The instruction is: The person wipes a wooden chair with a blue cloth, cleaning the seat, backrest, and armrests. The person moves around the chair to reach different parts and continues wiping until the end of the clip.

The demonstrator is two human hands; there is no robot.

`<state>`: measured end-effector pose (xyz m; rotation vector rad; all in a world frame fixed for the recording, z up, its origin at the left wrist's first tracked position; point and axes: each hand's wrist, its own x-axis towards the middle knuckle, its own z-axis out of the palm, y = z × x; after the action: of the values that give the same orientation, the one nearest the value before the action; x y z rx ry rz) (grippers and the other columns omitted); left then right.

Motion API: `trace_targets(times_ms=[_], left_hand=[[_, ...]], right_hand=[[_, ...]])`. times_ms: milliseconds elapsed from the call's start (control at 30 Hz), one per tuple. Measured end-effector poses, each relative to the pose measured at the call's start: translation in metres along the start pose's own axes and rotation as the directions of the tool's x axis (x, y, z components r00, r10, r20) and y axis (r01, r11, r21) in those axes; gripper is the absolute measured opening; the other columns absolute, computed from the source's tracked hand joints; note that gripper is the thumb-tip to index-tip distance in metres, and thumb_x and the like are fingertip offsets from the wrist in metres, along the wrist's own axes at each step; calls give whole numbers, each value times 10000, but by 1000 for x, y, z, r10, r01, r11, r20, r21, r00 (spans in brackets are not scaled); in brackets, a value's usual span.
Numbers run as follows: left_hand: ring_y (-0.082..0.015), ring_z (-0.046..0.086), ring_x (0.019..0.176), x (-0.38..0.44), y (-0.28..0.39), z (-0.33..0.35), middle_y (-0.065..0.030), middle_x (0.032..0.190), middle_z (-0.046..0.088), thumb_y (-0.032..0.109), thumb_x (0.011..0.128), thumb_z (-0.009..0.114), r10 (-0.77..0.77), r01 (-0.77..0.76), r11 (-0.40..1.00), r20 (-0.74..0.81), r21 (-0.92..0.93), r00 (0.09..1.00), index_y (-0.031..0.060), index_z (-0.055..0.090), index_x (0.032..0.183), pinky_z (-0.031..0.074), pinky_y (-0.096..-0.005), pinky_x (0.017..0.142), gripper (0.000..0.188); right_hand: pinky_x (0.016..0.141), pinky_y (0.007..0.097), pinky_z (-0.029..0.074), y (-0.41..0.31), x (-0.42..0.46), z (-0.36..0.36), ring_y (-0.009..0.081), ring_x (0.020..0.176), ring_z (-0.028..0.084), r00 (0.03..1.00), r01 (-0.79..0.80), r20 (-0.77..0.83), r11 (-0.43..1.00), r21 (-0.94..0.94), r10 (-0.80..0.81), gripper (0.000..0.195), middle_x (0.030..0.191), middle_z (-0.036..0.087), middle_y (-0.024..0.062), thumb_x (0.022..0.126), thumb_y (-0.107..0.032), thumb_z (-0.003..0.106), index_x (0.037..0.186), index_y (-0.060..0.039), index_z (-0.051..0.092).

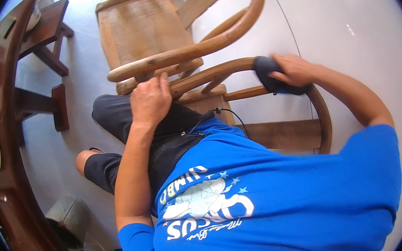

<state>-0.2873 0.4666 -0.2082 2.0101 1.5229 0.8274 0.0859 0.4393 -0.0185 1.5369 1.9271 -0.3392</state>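
My left hand (150, 100) is closed over the front end of the near wooden chair's curved armrest (213, 72), with its fingertips hidden. Farther back on the same rail, my right hand (293, 72) grips a dark soft cloth item (267, 71) that wraps over the wood. That hand is slightly blurred, and a bit of blue shows at the item's lower edge. A thin black cord (235, 113) with a small clip runs from my waist across the chair beneath me.
A second wooden chair (145, 27) stands close in front, its curved arm beside my left hand. At left are a dark, glossy wooden table (9, 140) bearing cups and dishes, a wooden bench (49, 22), and a grey bin-like container (72, 218) on the pale floor.
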Motion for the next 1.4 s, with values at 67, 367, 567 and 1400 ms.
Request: trace_targets(times_ms=[67,367,567,1400], left_hand=[[-521,675,771,4,-14,6,-308,796,687,338,1068,517,-49,46,994,-27,-100,998,-10,730,825,536,-598,768,475],[-139,613,822,15,-42,14,-69,895,706,534,1090,486,-245,473,451,405,-757,881,-25,739,960,477,-279,807,627],[-183,690,853,12,-43,0,-118,893,714,543,1089,477,-264,429,680,347,-594,900,-47,709,1038,535,-292,812,637],[-171,599,533,-1,-42,5,-102,663,651,442,1117,453,-244,450,605,385,-657,890,-53,711,968,499,-333,535,577]], right_hand=[[769,500,567,-37,45,-12,418,871,710,993,117,-13,993,-24,-117,375,964,704,242,1004,-343,658,1152,-14,557],[541,377,558,-221,148,29,271,668,717,395,448,-609,723,-526,-688,292,782,696,179,979,-278,572,952,12,597],[569,360,588,-162,126,28,250,712,742,597,482,-523,793,-373,-609,268,797,693,112,942,-313,698,962,-62,606],[791,524,558,8,-43,48,485,889,673,936,-183,-313,982,-51,159,387,951,663,255,970,-271,695,1123,23,494]])
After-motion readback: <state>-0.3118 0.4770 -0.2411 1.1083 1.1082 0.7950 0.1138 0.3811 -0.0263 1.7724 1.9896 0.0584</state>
